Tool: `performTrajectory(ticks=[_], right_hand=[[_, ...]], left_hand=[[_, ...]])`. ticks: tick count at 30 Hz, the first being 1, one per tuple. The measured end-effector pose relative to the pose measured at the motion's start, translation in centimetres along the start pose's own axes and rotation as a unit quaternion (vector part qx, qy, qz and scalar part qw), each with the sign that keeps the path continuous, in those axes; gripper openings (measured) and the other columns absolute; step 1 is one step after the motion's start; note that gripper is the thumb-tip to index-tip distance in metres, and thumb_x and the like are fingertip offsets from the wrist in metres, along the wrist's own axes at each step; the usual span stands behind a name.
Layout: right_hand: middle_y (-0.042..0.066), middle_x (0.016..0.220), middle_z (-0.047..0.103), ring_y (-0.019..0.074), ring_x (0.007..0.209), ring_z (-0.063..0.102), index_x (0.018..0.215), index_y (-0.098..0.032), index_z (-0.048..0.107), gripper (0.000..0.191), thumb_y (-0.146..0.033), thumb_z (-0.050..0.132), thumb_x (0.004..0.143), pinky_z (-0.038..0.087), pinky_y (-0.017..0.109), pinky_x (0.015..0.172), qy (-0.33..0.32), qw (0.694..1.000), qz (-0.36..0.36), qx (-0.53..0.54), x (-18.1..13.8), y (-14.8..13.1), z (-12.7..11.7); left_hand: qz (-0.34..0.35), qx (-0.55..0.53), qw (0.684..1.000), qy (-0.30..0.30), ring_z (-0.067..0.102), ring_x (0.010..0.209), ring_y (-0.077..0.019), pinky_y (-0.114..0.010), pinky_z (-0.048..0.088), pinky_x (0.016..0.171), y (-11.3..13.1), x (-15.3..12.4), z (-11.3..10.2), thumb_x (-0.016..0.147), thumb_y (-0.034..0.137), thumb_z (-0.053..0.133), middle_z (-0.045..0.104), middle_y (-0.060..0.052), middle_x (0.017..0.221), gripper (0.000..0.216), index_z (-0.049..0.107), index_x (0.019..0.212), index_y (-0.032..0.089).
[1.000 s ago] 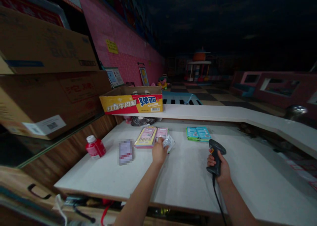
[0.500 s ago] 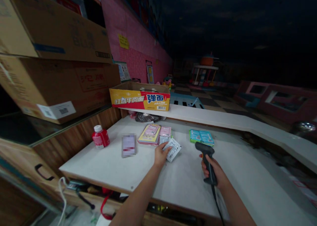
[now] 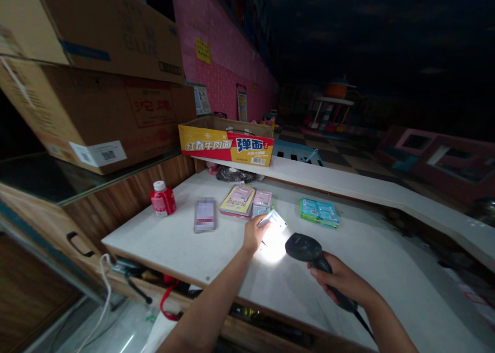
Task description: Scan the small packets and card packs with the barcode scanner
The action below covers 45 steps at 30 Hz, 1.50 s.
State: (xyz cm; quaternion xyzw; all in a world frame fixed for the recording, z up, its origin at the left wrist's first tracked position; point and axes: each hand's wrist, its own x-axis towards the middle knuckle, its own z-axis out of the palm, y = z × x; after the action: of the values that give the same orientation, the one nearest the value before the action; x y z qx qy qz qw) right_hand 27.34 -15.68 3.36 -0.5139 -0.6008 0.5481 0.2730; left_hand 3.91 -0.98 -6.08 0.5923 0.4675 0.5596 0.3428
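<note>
My left hand (image 3: 255, 234) pinches a small white printed sachet (image 3: 277, 220) above the counter, and a bright patch of light washes out its lower part. My right hand (image 3: 340, 276) is wrapped round the handle of a black barcode scanner (image 3: 304, 247), whose head points left at the sachet and whose cable runs down to the bottom edge. Just beyond the left hand lie yellow and pink packets (image 3: 237, 201) and a smaller pink packet pile (image 3: 262, 199). A stack of blue-green packets (image 3: 319, 212) lies farther right.
A phone with a blurred screen (image 3: 204, 215) and a red bottle with a white cap (image 3: 163, 199) stand left on the white counter (image 3: 174, 255). An open noodle carton (image 3: 226, 144) sits on the raised ledge (image 3: 328, 171). Large cardboard boxes (image 3: 143, 121) are stacked at left.
The scanner has turned from upright to pointing left and moved closer to the sachet. Its light now shines on the sachet and counter. The view has shifted slightly.
</note>
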Motion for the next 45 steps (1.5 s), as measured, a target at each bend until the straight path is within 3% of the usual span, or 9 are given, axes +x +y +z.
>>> performTrajectory(ticks=[7, 12, 16, 20, 23, 30, 35, 41, 45], right_hand=[[-0.008, 0.054, 0.051, 0.0071, 0.033, 0.044, 0.095, -0.019, 0.054, 0.043, -0.055, 0.068, 0.076, 0.034, 0.018, 0.030, 0.009, 1.000, -0.002, 0.029, 0.2, 0.4, 0.1], [-0.007, 0.056, 0.054, 0.0072, 0.033, 0.043, 0.102, -0.020, 0.056, 0.048, -0.056, 0.070, 0.075, 0.036, 0.019, 0.031, 0.065, 0.988, -0.001, 0.141, 1.3, 2.3, 0.2], [-0.006, 0.056, 0.052, 0.0064, 0.036, 0.042, 0.102, -0.019, 0.058, 0.045, -0.055, 0.070, 0.076, 0.035, 0.019, 0.033, 0.129, 0.950, -0.021, 0.282, 2.6, 4.8, -0.1], [-0.006, 0.056, 0.049, 0.0054, 0.038, 0.039, 0.098, -0.019, 0.061, 0.046, -0.052, 0.076, 0.071, 0.034, 0.018, 0.034, 0.164, 0.897, -0.048, 0.407, 3.3, 6.9, -0.3], [-0.006, 0.058, 0.046, 0.0048, 0.041, 0.037, 0.098, -0.019, 0.061, 0.039, -0.047, 0.074, 0.074, 0.034, 0.016, 0.036, 0.183, 0.865, -0.058, 0.464, 3.2, 7.7, -0.3], [-0.006, 0.060, 0.041, 0.0054, 0.042, 0.034, 0.099, -0.021, 0.059, 0.032, -0.041, 0.071, 0.077, 0.035, 0.017, 0.037, 0.175, 0.838, -0.065, 0.512, 3.3, 8.6, -0.9], [-0.006, 0.060, 0.040, 0.0036, 0.041, 0.032, 0.095, -0.020, 0.058, 0.030, -0.040, 0.072, 0.076, 0.035, 0.014, 0.037, 0.167, 0.812, -0.059, 0.556, 3.7, 8.9, -1.5], [-0.008, 0.059, 0.038, 0.0029, 0.041, 0.034, 0.091, -0.020, 0.057, 0.029, -0.038, 0.073, 0.076, 0.035, 0.012, 0.038, 0.143, 0.785, -0.085, 0.596, 4.5, 9.3, -2.3], [-0.008, 0.059, 0.038, 0.0028, 0.040, 0.033, 0.091, -0.021, 0.058, 0.031, -0.042, 0.074, 0.076, 0.033, 0.012, 0.037, 0.134, 0.781, -0.097, 0.602, 5.2, 9.6, -2.8]], left_hand=[[-0.022, -0.023, 0.999, 0.000, 0.068, 0.096, -0.0246, -0.037, 0.052, 0.089, 0.2, -0.1, 0.1, 0.072, 0.033, 0.071, 0.075, -0.007, 0.102, 0.030, 0.074, 0.098, 0.018], [-0.020, -0.021, 1.000, -0.002, 0.068, 0.090, -0.0223, -0.034, 0.053, 0.085, 0.4, -0.4, 0.1, 0.074, 0.032, 0.070, 0.075, -0.007, 0.096, 0.027, 0.073, 0.095, 0.017], [-0.016, -0.012, 1.000, 0.008, 0.067, 0.085, -0.0210, -0.032, 0.052, 0.081, 0.4, -0.7, 0.2, 0.073, 0.030, 0.071, 0.075, -0.006, 0.093, 0.025, 0.073, 0.094, 0.017], [-0.016, -0.018, 1.000, 0.008, 0.067, 0.087, -0.0213, -0.033, 0.052, 0.083, 0.6, -0.9, 0.1, 0.073, 0.030, 0.071, 0.075, -0.006, 0.094, 0.024, 0.073, 0.094, 0.017], [-0.021, -0.020, 1.000, 0.007, 0.067, 0.087, -0.0214, -0.032, 0.052, 0.083, 1.0, -1.1, 0.0, 0.074, 0.031, 0.071, 0.075, -0.006, 0.094, 0.026, 0.073, 0.096, 0.017], [-0.030, -0.024, 0.999, -0.016, 0.067, 0.082, -0.0203, -0.030, 0.053, 0.076, 1.2, -1.4, 0.3, 0.074, 0.033, 0.070, 0.074, -0.005, 0.090, 0.026, 0.072, 0.097, 0.019], [0.009, 0.002, 0.999, -0.039, 0.065, 0.089, -0.0211, -0.031, 0.052, 0.082, 1.7, -1.7, 0.4, 0.078, 0.034, 0.067, 0.073, -0.006, 0.096, 0.025, 0.071, 0.098, 0.019], [-0.022, -0.077, 0.997, -0.014, 0.065, 0.089, -0.0190, -0.030, 0.052, 0.081, 2.3, -0.5, 2.8, 0.084, 0.036, 0.060, 0.070, -0.006, 0.094, 0.024, 0.063, 0.100, 0.018], [-0.140, -0.186, 0.972, -0.030, 0.068, 0.088, -0.0197, -0.033, 0.057, 0.074, 1.7, 2.1, 6.1, 0.080, 0.036, 0.067, 0.069, -0.007, 0.099, 0.032, 0.058, 0.105, 0.019]])
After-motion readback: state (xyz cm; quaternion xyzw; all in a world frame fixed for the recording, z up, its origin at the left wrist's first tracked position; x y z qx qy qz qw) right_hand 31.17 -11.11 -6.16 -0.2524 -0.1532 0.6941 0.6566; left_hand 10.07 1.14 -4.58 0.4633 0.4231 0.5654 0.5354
